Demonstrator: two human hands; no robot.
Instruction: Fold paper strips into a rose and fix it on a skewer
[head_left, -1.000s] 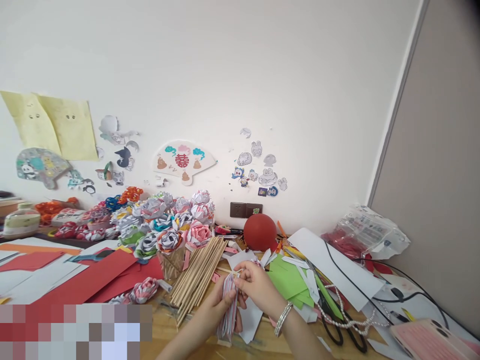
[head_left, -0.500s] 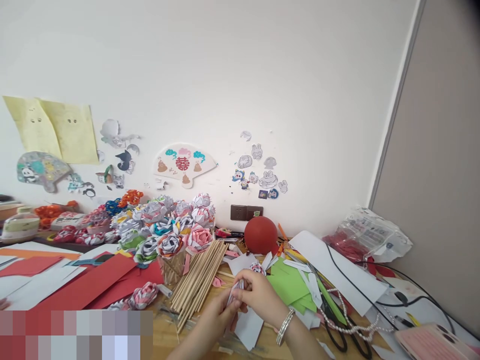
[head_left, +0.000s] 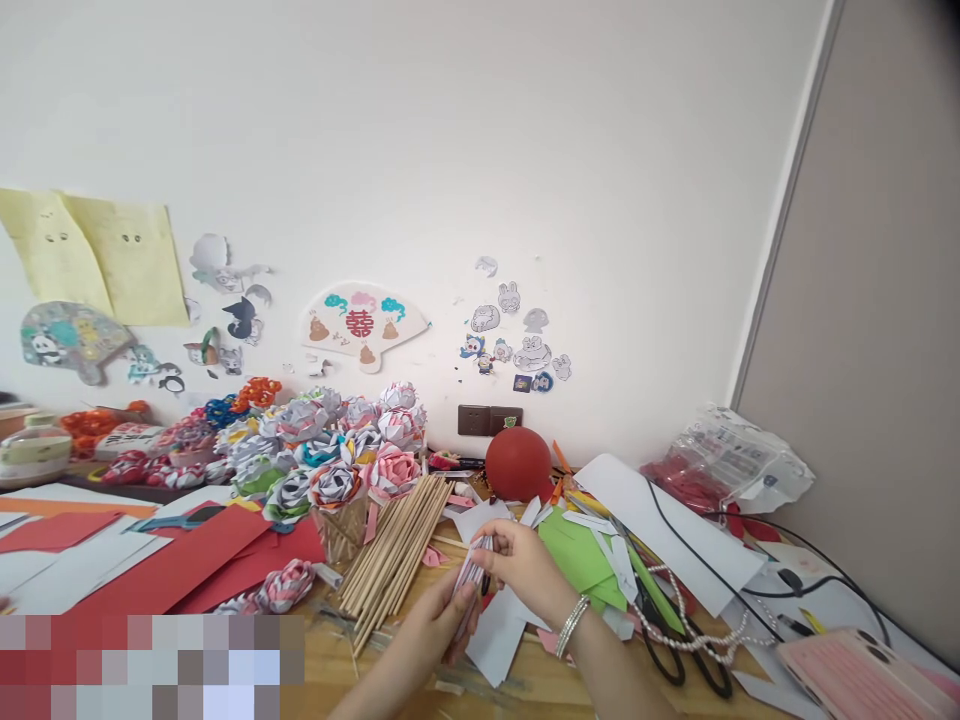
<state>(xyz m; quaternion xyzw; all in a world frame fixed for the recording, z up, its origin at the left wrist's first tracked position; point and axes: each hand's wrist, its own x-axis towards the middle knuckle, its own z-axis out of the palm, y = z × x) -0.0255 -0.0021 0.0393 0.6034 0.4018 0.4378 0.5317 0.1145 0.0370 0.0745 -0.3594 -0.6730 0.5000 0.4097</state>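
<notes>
A narrow stack of folded white paper [head_left: 472,570], its layered edges showing, stands between my two hands above the table. My left hand [head_left: 444,615] grips its lower part, thumb along the near side. My right hand [head_left: 517,562] pinches the upper end, with a silvery bracelet on the wrist. Some of the fingers are hidden behind the paper. Beneath the hands lies a white paper slip [head_left: 496,640]. Left of them is a bundle of thin wooden sticks [head_left: 394,555]; on the right are green paper sheets [head_left: 581,565].
Paper flowers [head_left: 330,445] crowd the back left, beside red paper [head_left: 187,560]. A red ball-like object [head_left: 517,463] sits near the wall. At right lie black-handled scissors [head_left: 709,672], a bead string [head_left: 686,625], a black cable [head_left: 697,555] and a pink device [head_left: 847,670].
The folded paper now shows more of its length between my hands. My right hand has risen slightly along it, while my left keeps its grip. The view has shifted a little.
</notes>
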